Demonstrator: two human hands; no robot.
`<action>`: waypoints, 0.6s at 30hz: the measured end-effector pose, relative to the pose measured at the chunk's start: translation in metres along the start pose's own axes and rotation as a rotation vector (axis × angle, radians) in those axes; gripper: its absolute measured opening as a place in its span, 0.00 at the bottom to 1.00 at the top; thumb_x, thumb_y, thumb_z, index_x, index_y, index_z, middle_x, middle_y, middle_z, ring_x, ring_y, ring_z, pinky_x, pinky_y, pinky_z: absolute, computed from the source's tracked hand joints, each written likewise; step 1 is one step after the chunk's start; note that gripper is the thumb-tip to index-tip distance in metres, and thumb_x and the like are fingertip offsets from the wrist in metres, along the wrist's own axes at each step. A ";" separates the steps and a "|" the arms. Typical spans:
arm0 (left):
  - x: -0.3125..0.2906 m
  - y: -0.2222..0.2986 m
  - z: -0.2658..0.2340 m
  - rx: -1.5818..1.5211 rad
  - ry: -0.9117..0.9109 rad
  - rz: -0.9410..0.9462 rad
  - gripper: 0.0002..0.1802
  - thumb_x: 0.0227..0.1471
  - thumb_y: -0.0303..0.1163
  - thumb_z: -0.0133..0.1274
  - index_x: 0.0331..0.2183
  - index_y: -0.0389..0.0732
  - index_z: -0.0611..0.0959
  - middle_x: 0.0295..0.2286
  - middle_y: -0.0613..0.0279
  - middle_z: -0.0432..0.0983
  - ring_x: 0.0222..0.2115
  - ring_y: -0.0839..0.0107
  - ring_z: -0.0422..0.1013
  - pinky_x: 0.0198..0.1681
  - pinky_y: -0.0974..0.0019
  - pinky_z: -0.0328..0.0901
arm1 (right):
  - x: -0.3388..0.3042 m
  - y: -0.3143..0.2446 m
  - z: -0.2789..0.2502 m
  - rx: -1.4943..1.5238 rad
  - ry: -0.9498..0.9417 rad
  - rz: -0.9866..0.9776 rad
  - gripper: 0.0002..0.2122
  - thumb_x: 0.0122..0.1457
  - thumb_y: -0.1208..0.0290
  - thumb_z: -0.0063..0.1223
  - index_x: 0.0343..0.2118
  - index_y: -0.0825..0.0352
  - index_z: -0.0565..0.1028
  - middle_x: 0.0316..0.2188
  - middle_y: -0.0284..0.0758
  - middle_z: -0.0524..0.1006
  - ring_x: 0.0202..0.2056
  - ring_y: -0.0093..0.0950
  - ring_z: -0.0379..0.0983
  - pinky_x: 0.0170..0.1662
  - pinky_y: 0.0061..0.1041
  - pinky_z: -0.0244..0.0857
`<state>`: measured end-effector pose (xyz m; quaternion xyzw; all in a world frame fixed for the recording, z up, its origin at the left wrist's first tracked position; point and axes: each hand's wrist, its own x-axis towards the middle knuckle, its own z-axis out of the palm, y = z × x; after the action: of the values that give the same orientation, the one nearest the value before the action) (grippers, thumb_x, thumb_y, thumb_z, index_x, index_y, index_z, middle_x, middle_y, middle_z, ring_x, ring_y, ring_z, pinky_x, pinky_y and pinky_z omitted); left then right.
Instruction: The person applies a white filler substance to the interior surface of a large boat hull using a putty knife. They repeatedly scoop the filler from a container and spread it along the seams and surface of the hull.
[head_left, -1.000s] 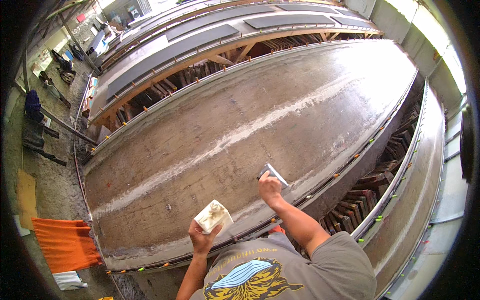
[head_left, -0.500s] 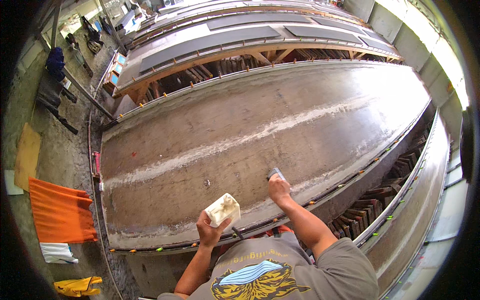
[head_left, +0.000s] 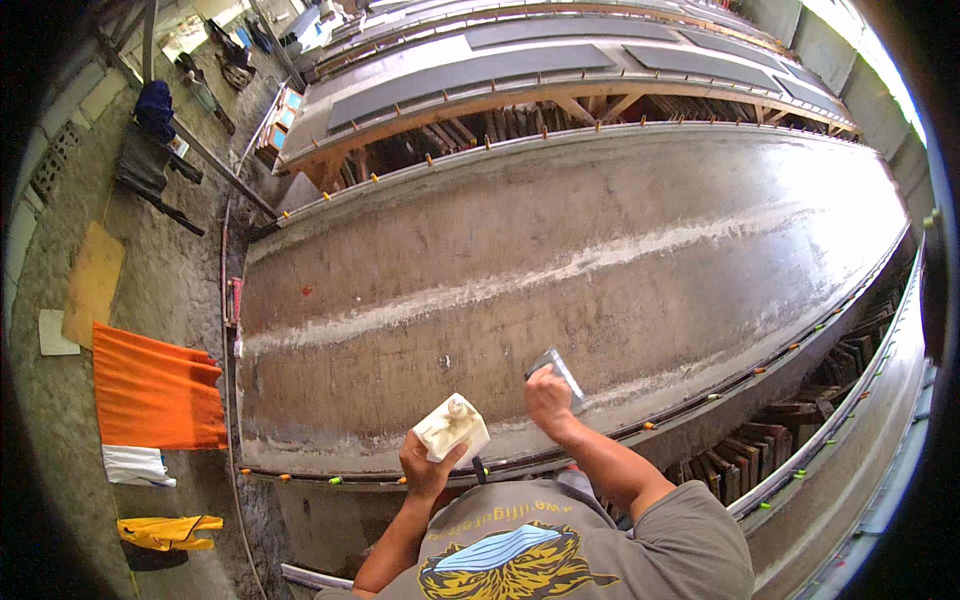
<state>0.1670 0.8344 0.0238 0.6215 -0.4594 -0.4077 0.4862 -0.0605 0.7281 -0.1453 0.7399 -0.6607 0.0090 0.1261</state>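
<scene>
My left hand (head_left: 424, 468) is wrapped round a small white square-sided tub (head_left: 466, 440), tilted so its inside shows. Pale cream paste lies in it. To the right, my right hand (head_left: 548, 400) grips a wide flat scraper (head_left: 556, 366) with a grey blade. Both hands are over the near side of a long brown table (head_left: 400, 390), whose worn top carries a pale streak along its length. Whether the blade touches the surface cannot be told from this view.
Small orange and green pegs line the table's edge rail (head_left: 650, 426). Beyond stands another long table with dark flat panels (head_left: 470, 82). Wooden frames (head_left: 740, 452) are stacked below on the right. An orange cloth (head_left: 155, 390) and a yellow cloth (head_left: 168, 532) are at the left.
The view has shifted, so the table sits further right. My right hand has come left, nearer the tub, and the scraper has turned. The left hand still holds the tub.
</scene>
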 end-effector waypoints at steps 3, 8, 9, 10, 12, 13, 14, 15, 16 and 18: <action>0.008 0.002 -0.004 -0.086 0.017 -0.010 0.30 0.41 0.27 0.75 0.44 0.31 0.78 0.41 0.53 0.82 0.43 0.66 0.79 0.49 0.63 0.73 | 0.035 0.031 -0.056 0.427 -0.241 -0.010 0.05 0.51 0.78 0.54 0.30 0.70 0.80 0.21 0.43 0.81 0.24 0.37 0.82 0.25 0.38 0.74; 0.030 0.015 -0.011 -0.018 -0.059 0.074 0.29 0.41 0.28 0.75 0.44 0.32 0.79 0.40 0.55 0.82 0.42 0.68 0.79 0.47 0.64 0.73 | 0.133 0.173 0.041 0.170 0.092 0.253 0.04 0.55 0.74 0.54 0.30 0.66 0.80 0.29 0.44 0.83 0.32 0.39 0.84 0.33 0.38 0.78; 0.030 0.017 -0.018 -0.013 -0.058 0.089 0.29 0.41 0.28 0.75 0.44 0.32 0.79 0.40 0.55 0.83 0.41 0.68 0.79 0.47 0.64 0.73 | 0.154 0.180 0.048 0.196 0.004 0.348 0.04 0.55 0.74 0.54 0.31 0.66 0.80 0.30 0.44 0.84 0.33 0.39 0.84 0.34 0.37 0.78; 0.028 0.020 -0.025 -0.001 -0.045 0.101 0.29 0.41 0.29 0.75 0.44 0.32 0.79 0.40 0.55 0.83 0.41 0.69 0.79 0.47 0.64 0.73 | 0.168 0.166 0.045 0.198 -0.044 0.360 0.05 0.56 0.74 0.54 0.32 0.66 0.80 0.31 0.44 0.84 0.33 0.38 0.84 0.34 0.37 0.78; 0.025 0.024 -0.045 0.030 -0.036 0.114 0.29 0.41 0.30 0.75 0.44 0.32 0.79 0.39 0.56 0.83 0.40 0.69 0.79 0.46 0.64 0.73 | 0.192 0.127 0.038 0.199 -0.135 0.388 0.06 0.57 0.75 0.52 0.34 0.66 0.80 0.33 0.44 0.84 0.35 0.37 0.84 0.35 0.36 0.78; 0.023 0.026 -0.055 0.044 -0.054 0.118 0.29 0.41 0.30 0.75 0.44 0.32 0.79 0.39 0.56 0.83 0.40 0.69 0.79 0.46 0.64 0.73 | 0.196 0.102 0.047 0.429 -0.108 0.460 0.18 0.64 0.68 0.36 0.34 0.70 0.83 0.35 0.54 0.81 0.36 0.47 0.82 0.38 0.46 0.74; 0.028 0.027 -0.054 0.036 -0.128 0.133 0.29 0.41 0.30 0.75 0.44 0.32 0.80 0.39 0.56 0.83 0.40 0.69 0.79 0.46 0.64 0.73 | 0.185 0.093 0.098 0.328 0.036 0.382 0.15 0.60 0.69 0.40 0.32 0.66 0.82 0.31 0.47 0.81 0.34 0.43 0.80 0.36 0.42 0.73; 0.036 0.022 -0.051 -0.037 -0.186 0.167 0.28 0.40 0.29 0.75 0.43 0.32 0.80 0.39 0.56 0.83 0.41 0.69 0.79 0.47 0.64 0.73 | 0.174 0.091 0.148 0.189 0.171 0.311 0.11 0.57 0.70 0.43 0.30 0.62 0.81 0.28 0.40 0.80 0.32 0.40 0.79 0.35 0.39 0.73; 0.033 0.011 -0.073 -0.039 -0.121 0.119 0.29 0.40 0.29 0.75 0.43 0.32 0.80 0.40 0.56 0.82 0.41 0.69 0.79 0.47 0.63 0.73 | 0.178 -0.011 0.124 0.236 0.196 0.214 0.03 0.49 0.74 0.54 0.25 0.62 0.79 0.24 0.36 0.78 0.27 0.33 0.79 0.27 0.34 0.73; 0.019 -0.008 -0.119 -0.081 -0.016 0.026 0.29 0.40 0.29 0.75 0.44 0.32 0.79 0.40 0.56 0.82 0.41 0.69 0.79 0.47 0.63 0.73 | 0.147 -0.160 0.029 0.088 0.029 -0.007 0.03 0.48 0.71 0.55 0.23 0.62 0.78 0.23 0.32 0.77 0.25 0.29 0.78 0.27 0.34 0.72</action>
<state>0.2867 0.8440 0.0381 0.5918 -0.4545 -0.4249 0.5125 0.1106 0.5939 -0.1743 0.7470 -0.6550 0.0482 0.1030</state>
